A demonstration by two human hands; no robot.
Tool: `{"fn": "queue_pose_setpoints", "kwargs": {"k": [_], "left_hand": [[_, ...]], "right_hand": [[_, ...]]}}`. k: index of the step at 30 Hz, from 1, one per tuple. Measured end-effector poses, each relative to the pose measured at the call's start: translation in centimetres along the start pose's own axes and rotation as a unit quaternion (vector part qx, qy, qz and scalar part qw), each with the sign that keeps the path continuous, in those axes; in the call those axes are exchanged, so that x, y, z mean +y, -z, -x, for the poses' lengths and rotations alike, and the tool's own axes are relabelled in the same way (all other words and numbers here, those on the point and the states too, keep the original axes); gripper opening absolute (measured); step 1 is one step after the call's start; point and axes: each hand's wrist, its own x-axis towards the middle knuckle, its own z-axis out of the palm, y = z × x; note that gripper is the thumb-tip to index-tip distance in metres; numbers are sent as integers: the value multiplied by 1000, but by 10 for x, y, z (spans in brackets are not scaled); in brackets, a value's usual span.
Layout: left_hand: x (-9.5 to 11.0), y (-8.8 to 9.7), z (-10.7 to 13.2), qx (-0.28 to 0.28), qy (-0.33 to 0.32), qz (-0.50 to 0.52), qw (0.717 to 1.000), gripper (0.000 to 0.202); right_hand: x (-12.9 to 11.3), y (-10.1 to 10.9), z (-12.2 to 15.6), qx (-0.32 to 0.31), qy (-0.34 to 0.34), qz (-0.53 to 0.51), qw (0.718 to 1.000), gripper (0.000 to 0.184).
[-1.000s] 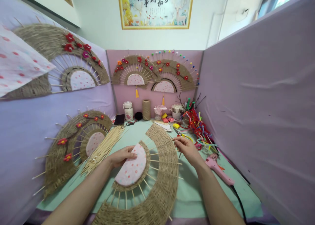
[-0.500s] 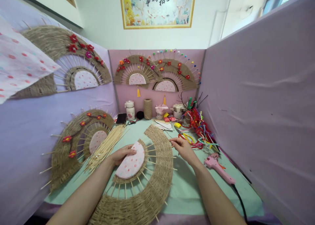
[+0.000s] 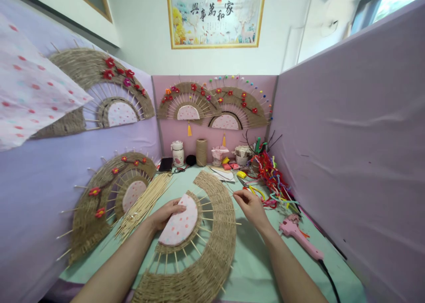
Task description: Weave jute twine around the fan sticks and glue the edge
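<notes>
Nearest, a woven fan [image 3: 221,232] slants over the bench [image 3: 252,267], its broad band curving down out of view at the bottom. Thin sticks fan out between this band and a half-round of red-spotted cloth [image 3: 181,223] at its center. The left hand [image 3: 168,213] grasps that half-round by its straight edge, thumb over the cloth. The right hand [image 3: 249,205] is at the band's outer edge, thumb and fingertips pinched together; whether a stick end or a strand lies between them is too fine to tell. To the right of that hand lies a pink glue gun [image 3: 302,240]; to the left of the fan, a bundle of pale sticks [image 3: 146,205]. Farther back are yellow-handled scissors [image 3: 257,191] and a tangle of colored pipe cleaners [image 3: 270,174]. Behind stand a white bottle [image 3: 178,155] and a twine spool [image 3: 201,153]. Two flowered fans [image 3: 179,94] overlap on the pink panel [image 3: 169,137], below a framed picture [image 3: 217,34] on the wall.
</notes>
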Motion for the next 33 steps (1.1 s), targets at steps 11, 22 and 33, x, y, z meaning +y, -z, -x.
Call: {"fn": "queue_pose_setpoints", "kwargs": {"k": [11, 22, 33], "left_hand": [[-2, 3, -1, 19, -15, 12, 1000, 37], [-2, 1, 0, 18, -13, 51, 998, 36], [-3, 3, -3, 55, -32, 57, 996, 34]], "right_hand": [[0, 0, -1, -35, -41, -76, 996, 25], [-5, 4, -2, -56, -88, -151, 983, 26], [0, 0, -3, -44, -59, -103, 992, 35]]}}
